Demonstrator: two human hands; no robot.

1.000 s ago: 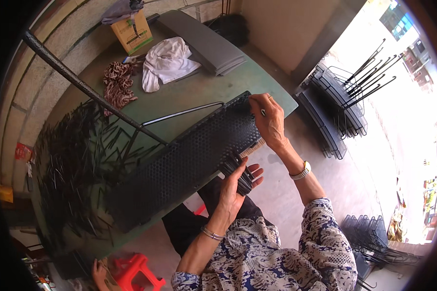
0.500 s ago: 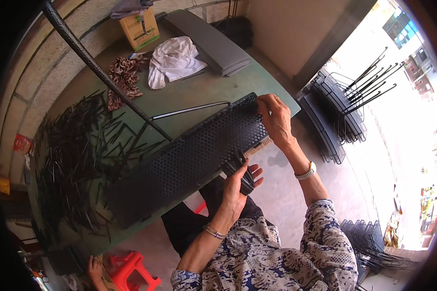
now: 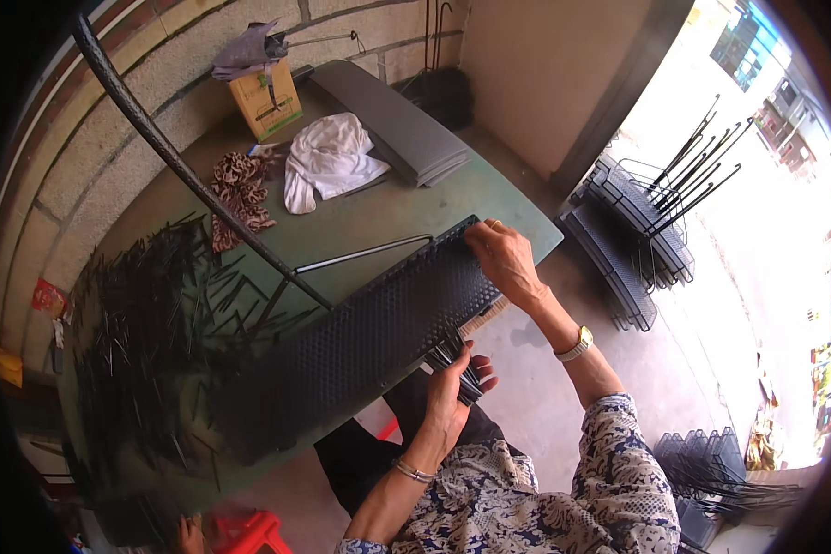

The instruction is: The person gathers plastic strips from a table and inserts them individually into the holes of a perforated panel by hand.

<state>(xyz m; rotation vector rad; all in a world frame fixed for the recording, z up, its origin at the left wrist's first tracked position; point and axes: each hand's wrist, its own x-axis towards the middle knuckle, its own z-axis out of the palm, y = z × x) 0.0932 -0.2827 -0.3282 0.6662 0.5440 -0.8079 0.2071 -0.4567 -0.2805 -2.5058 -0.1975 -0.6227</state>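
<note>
A long black perforated shelf panel (image 3: 360, 337) lies slantwise across the green table, its right end near the table's right edge. My right hand (image 3: 505, 261) is closed at that end, fingertips pinched on the panel's corner. Whether a small piece is also between those fingers is hidden. Below the panel's near edge, my left hand (image 3: 452, 388) grips a bundle of thin black strips (image 3: 454, 355), thumb over them and fingertips showing on the far side. A heap of similar loose black strips (image 3: 134, 342) covers the table's left part.
On the green table (image 3: 406, 210) lie a white cloth (image 3: 328, 164), a patterned cloth (image 3: 237, 196), grey sheets (image 3: 388, 120) and a cardboard box (image 3: 266, 100). A black bar (image 3: 162, 143) crosses above. Wire racks (image 3: 642, 231) stand right; a red stool (image 3: 249, 534) and another person's hand (image 3: 191, 534) show below.
My view has tilted, so the table and panel sit lower in the picture. Both hands keep their places, the right at the panel's end and the left around the strips.
</note>
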